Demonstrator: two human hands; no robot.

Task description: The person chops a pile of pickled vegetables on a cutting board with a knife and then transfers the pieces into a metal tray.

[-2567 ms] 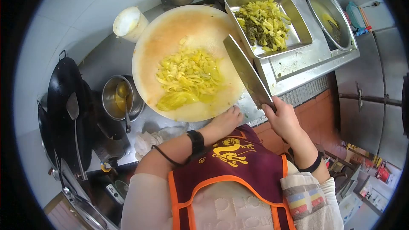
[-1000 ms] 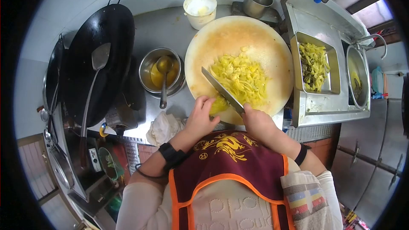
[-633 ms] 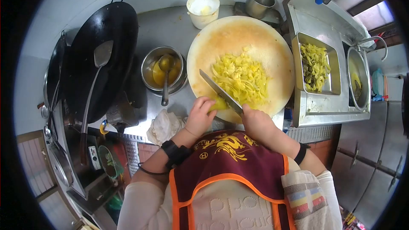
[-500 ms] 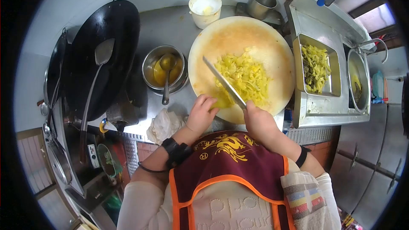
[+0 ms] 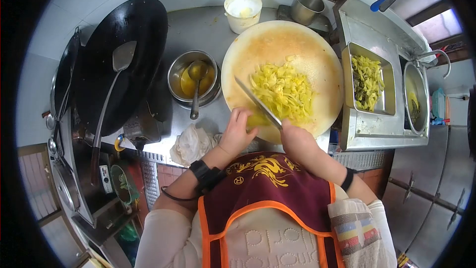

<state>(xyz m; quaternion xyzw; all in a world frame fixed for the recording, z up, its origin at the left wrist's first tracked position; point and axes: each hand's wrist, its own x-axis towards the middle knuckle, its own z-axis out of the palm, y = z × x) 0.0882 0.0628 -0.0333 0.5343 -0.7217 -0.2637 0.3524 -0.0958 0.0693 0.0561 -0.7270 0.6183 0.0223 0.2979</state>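
Observation:
A round cutting board [image 5: 243, 77] lies on the metal counter, with a heap of chopped yellow-green vegetable [image 5: 285, 92] on it. My right hand [image 5: 296, 138] is wrapped round the handle of a knife [image 5: 257, 100], whose blade points up and left across the board, beside the heap. At the board's lower left edge, my left hand [image 5: 239, 131] holds an uncut piece of the vegetable [image 5: 258, 119] with bent fingers, left of the blade. The handle and part of the piece are hidden by my hands.
Left of the board stand a steel bowl [image 5: 176, 77] with yellow liquid and a ladle, a white cloth [image 5: 192, 145], and a black wok [image 5: 131, 25] with a spatula. Behind are a white tub [image 5: 243, 22] and steel pot [image 5: 306, 7]. A vegetable tray [image 5: 349, 77] is at right.
The knife and my right hand have shifted slightly left. My left hand remains at the piece with its fingers moved a little. The whole view has shifted slightly.

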